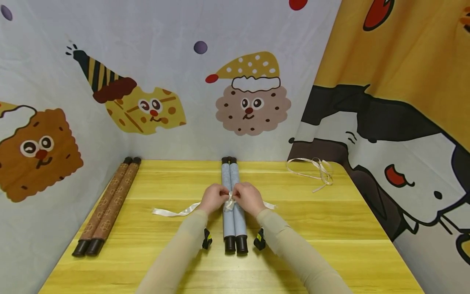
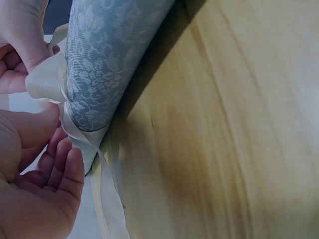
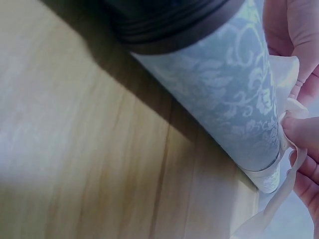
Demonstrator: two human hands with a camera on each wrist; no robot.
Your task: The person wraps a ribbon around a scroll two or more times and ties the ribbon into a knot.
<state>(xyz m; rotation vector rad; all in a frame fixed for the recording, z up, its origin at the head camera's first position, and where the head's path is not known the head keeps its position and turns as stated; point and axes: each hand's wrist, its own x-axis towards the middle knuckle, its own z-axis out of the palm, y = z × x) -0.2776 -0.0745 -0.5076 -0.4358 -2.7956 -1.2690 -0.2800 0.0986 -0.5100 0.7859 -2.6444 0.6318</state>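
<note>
A light blue scroll (image 1: 229,224) with a pale floral pattern and dark end caps lies lengthwise mid-table, its two rolls side by side. A cream satin ribbon (image 1: 229,203) passes round its middle, gathered in loops on top. My left hand (image 1: 214,199) pinches the ribbon from the left. From the other side my right hand (image 1: 248,199) pinches it too, fingertips close to the left ones. Loose ribbon ends trail onto the table on both sides. In the left wrist view a ribbon loop (image 2: 46,79) stands beside the patterned roll (image 2: 102,59). Fingers partly hide the knot area.
A brown patterned scroll (image 1: 110,204) with dark caps lies slanted at the table's left. Another thin ribbon (image 1: 308,176) lies loosely coiled at the back right. The wooden table (image 1: 312,253) meets a cartoon-printed cloth (image 1: 165,147) behind and at the sides.
</note>
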